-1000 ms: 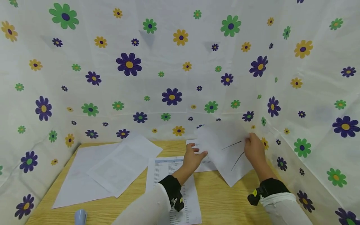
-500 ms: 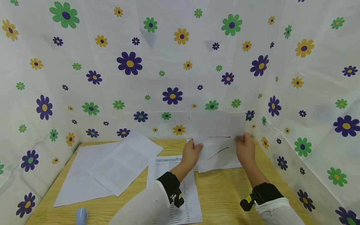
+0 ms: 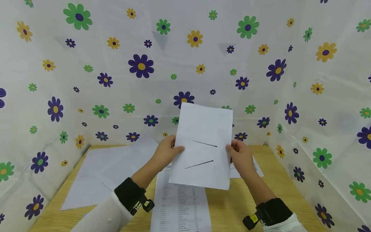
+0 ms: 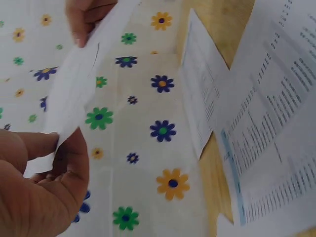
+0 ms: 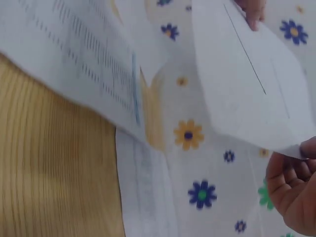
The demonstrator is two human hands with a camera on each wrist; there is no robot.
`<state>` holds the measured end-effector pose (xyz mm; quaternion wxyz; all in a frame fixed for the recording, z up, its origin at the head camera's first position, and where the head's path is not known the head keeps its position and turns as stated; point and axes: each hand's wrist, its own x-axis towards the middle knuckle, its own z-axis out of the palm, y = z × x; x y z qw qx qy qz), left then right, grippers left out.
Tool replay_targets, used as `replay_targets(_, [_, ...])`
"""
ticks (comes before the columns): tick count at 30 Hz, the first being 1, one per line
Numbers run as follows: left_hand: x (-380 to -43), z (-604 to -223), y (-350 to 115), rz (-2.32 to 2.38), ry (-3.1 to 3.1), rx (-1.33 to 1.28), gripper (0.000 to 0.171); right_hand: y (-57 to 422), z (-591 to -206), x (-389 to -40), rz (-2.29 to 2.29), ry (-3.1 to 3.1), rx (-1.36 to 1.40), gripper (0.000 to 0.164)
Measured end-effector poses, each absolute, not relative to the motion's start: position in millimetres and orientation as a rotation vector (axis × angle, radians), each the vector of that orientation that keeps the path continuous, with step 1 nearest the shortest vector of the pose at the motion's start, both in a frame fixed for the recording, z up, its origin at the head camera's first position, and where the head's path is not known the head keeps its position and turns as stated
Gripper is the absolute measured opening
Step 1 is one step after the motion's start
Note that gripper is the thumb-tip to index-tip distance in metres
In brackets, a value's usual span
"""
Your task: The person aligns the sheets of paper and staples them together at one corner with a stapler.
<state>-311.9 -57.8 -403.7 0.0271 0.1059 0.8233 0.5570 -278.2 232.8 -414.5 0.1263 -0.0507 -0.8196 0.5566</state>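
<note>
A white sheet of paper [image 3: 203, 125] with two dark pen strokes is held up above the table, tilted toward the head camera. At its left edge my left hand [image 3: 166, 152] pinches it between thumb and curled fingers. My right hand [image 3: 241, 158] grips the opposite edge the same way. In the left wrist view the paper [image 4: 74, 94] bends slightly between the two hands. The right wrist view shows the sheet's marked face [image 5: 242, 74], with the right thumb and fingers on its near edge.
Below lies a printed list [image 3: 181, 209] on the wooden table [image 3: 232, 209]. Another printed sheet [image 3: 257, 167] is partly hidden behind the right hand. Overlapping white sheets [image 3: 92, 174] cover the table's left side. A flower-patterned curtain [image 3: 197, 80] surrounds the back and sides.
The marked sheet has come up and toward me, leftward from the back right of the table. My left hand, apart from it a second ago, now grips its left edge.
</note>
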Motion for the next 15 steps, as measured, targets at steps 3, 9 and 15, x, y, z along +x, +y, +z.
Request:
replay_targets(3, [-298, -401, -81, 1.666, 2.534, 0.251, 0.055, 215, -414, -273, 1.669, -2.466, -0.125, 0.026])
replay_targets(9, [-275, -402, -115, 1.668, 2.52, 0.176, 0.054, 188, -418, -266, 1.766, -2.526, -0.078, 0.023])
replay_targets(15, [-258, -418, -138, 1.703, 2.53, 0.045, 0.047, 167, -426, -260, 1.808, -2.575, -0.079, 0.02])
